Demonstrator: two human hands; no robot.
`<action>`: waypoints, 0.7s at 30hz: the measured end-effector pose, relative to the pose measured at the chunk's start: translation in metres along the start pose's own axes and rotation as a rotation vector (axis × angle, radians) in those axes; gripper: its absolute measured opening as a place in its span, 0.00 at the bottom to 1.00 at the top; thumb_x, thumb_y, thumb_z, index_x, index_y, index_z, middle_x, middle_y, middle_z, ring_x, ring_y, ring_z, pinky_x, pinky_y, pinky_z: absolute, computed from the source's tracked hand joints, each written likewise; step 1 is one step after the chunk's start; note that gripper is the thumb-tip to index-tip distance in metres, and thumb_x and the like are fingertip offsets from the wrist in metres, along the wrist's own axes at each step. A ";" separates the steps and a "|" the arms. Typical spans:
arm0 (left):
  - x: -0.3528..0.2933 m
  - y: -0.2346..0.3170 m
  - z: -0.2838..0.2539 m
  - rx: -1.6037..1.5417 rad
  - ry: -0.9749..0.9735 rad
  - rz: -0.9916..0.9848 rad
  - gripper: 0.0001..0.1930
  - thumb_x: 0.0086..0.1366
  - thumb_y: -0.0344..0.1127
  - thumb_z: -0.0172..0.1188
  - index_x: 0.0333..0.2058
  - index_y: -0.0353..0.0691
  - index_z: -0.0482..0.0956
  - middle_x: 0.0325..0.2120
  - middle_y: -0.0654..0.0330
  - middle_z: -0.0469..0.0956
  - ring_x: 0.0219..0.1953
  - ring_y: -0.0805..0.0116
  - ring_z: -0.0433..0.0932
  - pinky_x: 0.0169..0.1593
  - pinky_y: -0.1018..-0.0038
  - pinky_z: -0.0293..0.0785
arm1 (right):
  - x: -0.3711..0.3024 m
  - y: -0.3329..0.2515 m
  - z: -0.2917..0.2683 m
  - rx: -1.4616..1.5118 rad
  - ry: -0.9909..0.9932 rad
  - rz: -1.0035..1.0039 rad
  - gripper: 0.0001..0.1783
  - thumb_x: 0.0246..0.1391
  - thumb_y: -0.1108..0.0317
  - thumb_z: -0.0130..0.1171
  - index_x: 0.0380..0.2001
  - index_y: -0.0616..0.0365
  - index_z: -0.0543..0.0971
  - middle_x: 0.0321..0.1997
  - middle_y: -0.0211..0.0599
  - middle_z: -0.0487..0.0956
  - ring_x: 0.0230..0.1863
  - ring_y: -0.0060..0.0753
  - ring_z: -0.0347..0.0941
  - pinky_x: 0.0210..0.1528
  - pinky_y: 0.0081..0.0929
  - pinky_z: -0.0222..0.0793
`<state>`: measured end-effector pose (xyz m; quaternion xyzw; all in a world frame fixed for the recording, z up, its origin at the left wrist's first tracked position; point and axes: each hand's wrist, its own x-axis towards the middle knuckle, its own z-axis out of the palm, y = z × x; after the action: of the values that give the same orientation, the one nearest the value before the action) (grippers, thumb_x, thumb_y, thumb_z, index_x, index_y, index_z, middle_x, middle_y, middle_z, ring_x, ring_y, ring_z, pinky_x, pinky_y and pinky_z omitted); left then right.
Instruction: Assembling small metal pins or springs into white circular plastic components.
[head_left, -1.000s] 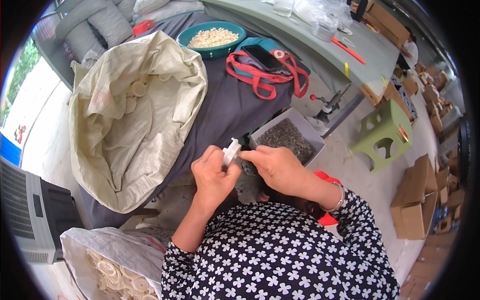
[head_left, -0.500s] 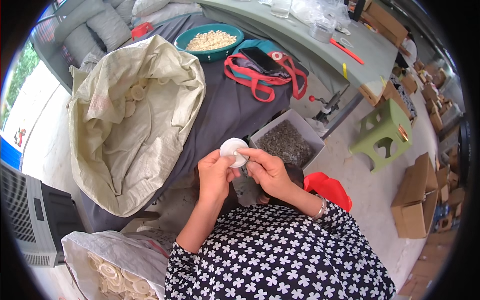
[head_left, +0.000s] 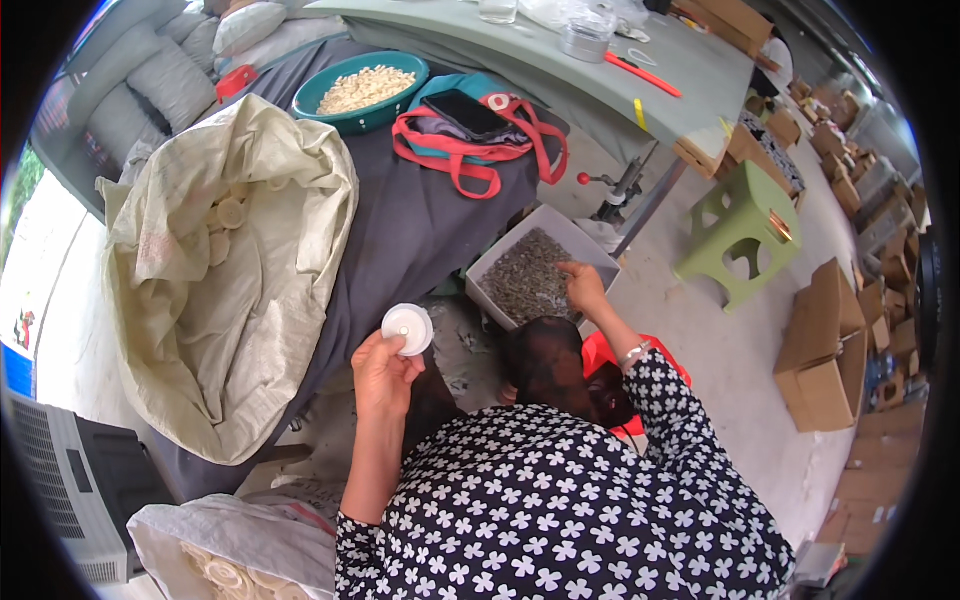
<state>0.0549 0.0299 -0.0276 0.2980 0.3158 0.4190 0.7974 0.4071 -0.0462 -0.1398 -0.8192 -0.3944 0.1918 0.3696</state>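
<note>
A round white plastic disc (head_left: pixel 407 328) with a small raised centre is pinched at its lower edge by my left hand (head_left: pixel 383 378), with its flat face turned up. My right hand (head_left: pixel 585 292) is over the right side of a pale square box (head_left: pixel 485 298), its index finger stretched out and the other fingers partly curled. Small dark grey parts (head_left: pixel 530 270) fill the box, too small to name. I see nothing held in the right hand. To the left, a large open beige sack (head_left: pixel 300 330) has a few similar discs (head_left: pixel 230 212) inside.
A white sack (head_left: pixel 255 525) of pale round pieces stands lower left beside a grey machine (head_left: pixel 45 480). Behind are a green basin (head_left: pixel 410 95) of small cream pieces and a red-handled bag (head_left: pixel 470 160) with a phone (head_left: pixel 466 114). At right: green stool (head_left: pixel 740 215), cardboard boxes (head_left: pixel 815 350).
My right hand has left the white disc and moved right and away to the box of small parts. My left hand, still gripping the disc, has shifted left and slightly nearer. The view has turned a little.
</note>
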 end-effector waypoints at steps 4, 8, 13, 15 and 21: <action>0.003 -0.003 0.001 0.011 0.012 0.015 0.12 0.50 0.29 0.56 0.34 0.30 0.74 0.24 0.55 0.77 0.14 0.69 0.71 0.12 0.82 0.57 | 0.008 0.019 -0.004 -0.388 -0.066 -0.024 0.21 0.42 0.75 0.49 0.43 0.54 0.78 0.42 0.52 0.76 0.44 0.49 0.73 0.48 0.34 0.68; 0.006 -0.007 0.012 0.006 -0.092 -0.018 0.15 0.51 0.29 0.55 0.38 0.30 0.72 0.30 0.53 0.77 0.21 0.69 0.73 0.14 0.82 0.59 | 0.010 0.036 -0.024 -0.658 -0.065 -0.067 0.16 0.43 0.70 0.52 0.38 0.63 0.78 0.37 0.54 0.77 0.43 0.51 0.73 0.46 0.38 0.69; 0.001 -0.011 0.008 -0.100 -0.250 -0.098 0.20 0.51 0.27 0.54 0.45 0.27 0.70 0.39 0.53 0.76 0.39 0.64 0.77 0.35 0.78 0.75 | -0.042 -0.108 0.009 0.528 -0.273 -0.083 0.14 0.46 0.68 0.56 0.37 0.61 0.79 0.19 0.29 0.75 0.16 0.19 0.69 0.19 0.19 0.65; 0.003 -0.019 0.013 -0.132 -0.338 -0.115 0.19 0.51 0.28 0.55 0.44 0.27 0.70 0.38 0.53 0.76 0.38 0.64 0.77 0.34 0.78 0.75 | -0.073 -0.158 0.003 0.806 -0.545 -0.109 0.13 0.49 0.69 0.55 0.39 0.58 0.78 0.18 0.25 0.72 0.15 0.14 0.66 0.18 0.14 0.63; 0.003 -0.011 0.029 -0.174 -0.558 -0.139 0.19 0.52 0.32 0.57 0.42 0.29 0.71 0.33 0.56 0.76 0.28 0.69 0.75 0.22 0.80 0.69 | -0.095 -0.189 0.007 1.046 -0.859 -0.258 0.13 0.53 0.73 0.50 0.42 0.59 0.76 0.19 0.23 0.70 0.15 0.12 0.61 0.17 0.14 0.57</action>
<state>0.0833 0.0209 -0.0189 0.3100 0.0672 0.2907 0.9027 0.2495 -0.0396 0.0007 -0.3308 -0.4559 0.6189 0.5474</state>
